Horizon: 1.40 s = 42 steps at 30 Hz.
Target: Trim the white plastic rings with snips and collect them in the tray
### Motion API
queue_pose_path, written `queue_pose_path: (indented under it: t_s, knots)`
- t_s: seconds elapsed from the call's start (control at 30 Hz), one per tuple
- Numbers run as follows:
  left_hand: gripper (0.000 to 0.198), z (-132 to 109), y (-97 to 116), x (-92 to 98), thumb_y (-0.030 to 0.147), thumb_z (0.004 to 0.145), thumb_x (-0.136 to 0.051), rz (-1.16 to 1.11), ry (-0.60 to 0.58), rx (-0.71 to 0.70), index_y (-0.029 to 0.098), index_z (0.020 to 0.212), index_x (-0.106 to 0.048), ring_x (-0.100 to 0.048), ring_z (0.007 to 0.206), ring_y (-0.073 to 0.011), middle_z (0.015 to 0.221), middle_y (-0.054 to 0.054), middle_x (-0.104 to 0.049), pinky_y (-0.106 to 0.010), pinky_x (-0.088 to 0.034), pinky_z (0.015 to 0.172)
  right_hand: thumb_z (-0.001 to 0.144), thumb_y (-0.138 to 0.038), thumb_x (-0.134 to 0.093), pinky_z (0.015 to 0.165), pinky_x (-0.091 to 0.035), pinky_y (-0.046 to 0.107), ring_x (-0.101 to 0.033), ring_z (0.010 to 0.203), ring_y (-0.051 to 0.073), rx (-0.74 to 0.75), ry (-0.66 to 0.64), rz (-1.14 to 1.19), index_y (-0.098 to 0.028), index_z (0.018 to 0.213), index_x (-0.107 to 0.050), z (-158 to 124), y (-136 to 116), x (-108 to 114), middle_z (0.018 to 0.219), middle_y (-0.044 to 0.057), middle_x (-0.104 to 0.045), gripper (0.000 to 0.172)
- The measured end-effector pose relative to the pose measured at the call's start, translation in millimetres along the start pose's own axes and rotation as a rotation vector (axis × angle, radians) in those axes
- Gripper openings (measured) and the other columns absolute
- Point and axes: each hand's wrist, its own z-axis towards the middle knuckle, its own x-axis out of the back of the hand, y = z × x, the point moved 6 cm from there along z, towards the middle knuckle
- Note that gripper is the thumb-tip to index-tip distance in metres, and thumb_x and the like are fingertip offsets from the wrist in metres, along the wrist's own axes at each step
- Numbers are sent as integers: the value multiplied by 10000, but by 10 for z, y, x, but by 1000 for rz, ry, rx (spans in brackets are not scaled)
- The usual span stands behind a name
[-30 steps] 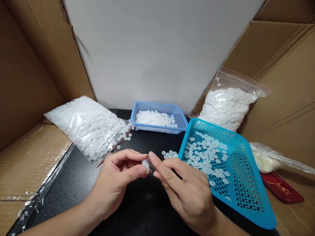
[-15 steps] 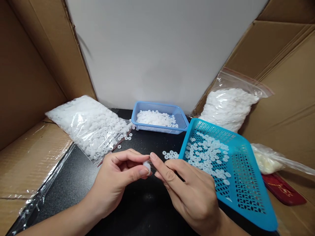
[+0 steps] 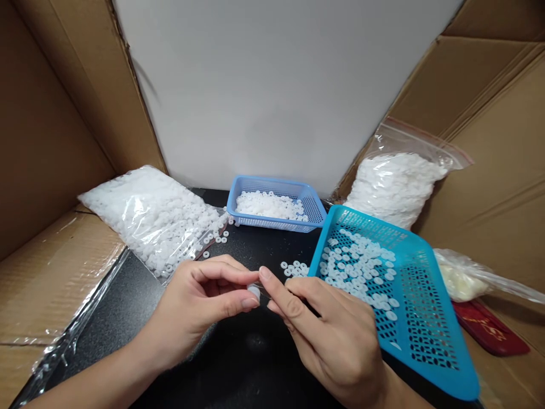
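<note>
My left hand (image 3: 200,301) pinches a small white plastic piece (image 3: 254,292) between thumb and fingers, in front of my chest over the black tabletop. Close on its right, my right hand (image 3: 330,326) is closed, with the index finger stretched toward the piece and its tip almost touching the left fingertips. A thin, dark line shows between the two hands; whatever my right fingers hold is mostly hidden. Beside my right hand stands a turquoise basket (image 3: 457,341) with many flat white rings (image 3: 360,267) in it. Several loose rings (image 3: 294,268) lie by its left edge.
A blue basket (image 3: 276,221) of white rings stands at the back. A clear bag of rings (image 3: 157,216) spills a few at the left. At right are another full bag (image 3: 392,182), a small bag (image 3: 462,278) and a red object (image 3: 491,329). Cardboard walls enclose both sides.
My left fingers have shifted slightly on the white piece, which sits a little lower and shows less of itself. My right hand has barely moved.
</note>
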Motion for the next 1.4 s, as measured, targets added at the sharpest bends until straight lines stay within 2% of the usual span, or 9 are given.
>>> queue_pose_path:
  t_s: [0.4,0.83,1.0,1.17,1.23,1.3,1.4]
  knots:
    - [167,-3,28,8,151,750,-876,50,-29,-15,269,869,-880,-694,763,-135,813,-37,-768,-194,-565,699,1055,-118,-517,542,-439,270,-615,613,132,2,20,58,-100,1285,-702,-29,8,-8,730,34,-705,295]
    - [162,-19,38,-12,145,739,-882,13,-25,-37,260,853,-880,-716,756,-141,813,-44,-781,-191,-585,695,1037,-104,-539,541,-475,269,-645,624,139,4,23,60,-124,1401,-634,-42,0,-16,750,39,-723,377]
    - [156,-4,40,2,141,731,-883,33,-23,-32,253,839,-880,-709,733,-145,792,-46,-773,-202,-581,671,1043,-115,-533,551,-459,259,-624,605,126,17,15,19,-121,1277,-720,-35,-4,16,720,32,-716,299]
    - [145,0,61,-13,124,724,-886,62,-8,-34,234,818,-872,-707,710,-131,776,-38,-778,-182,-580,653,1016,-81,-549,548,-452,271,-609,594,134,21,15,20,-109,1279,-714,-41,2,5,705,23,-700,311]
    - [248,-2,71,-16,99,701,-899,61,19,-36,243,899,-867,-713,691,-130,786,-32,-797,-184,-592,652,1012,-58,-536,555,-469,257,-625,616,132,-55,31,99,-131,1305,-694,-40,57,-19,731,21,-698,341]
    - [418,-7,91,-18,75,686,-906,57,35,-61,262,1053,-839,-728,685,-142,828,-36,-825,-212,-618,668,1027,-81,-509,587,-506,243,-654,667,134,-197,40,227,-171,1310,-678,-42,159,-62,796,26,-707,341]
    - [546,-13,120,-15,58,690,-904,65,35,-113,272,1179,-789,-745,700,-161,887,-48,-844,-249,-643,698,1069,-227,-478,652,-558,253,-690,766,152,-405,60,398,-212,1265,-659,-65,301,-122,922,41,-723,267]
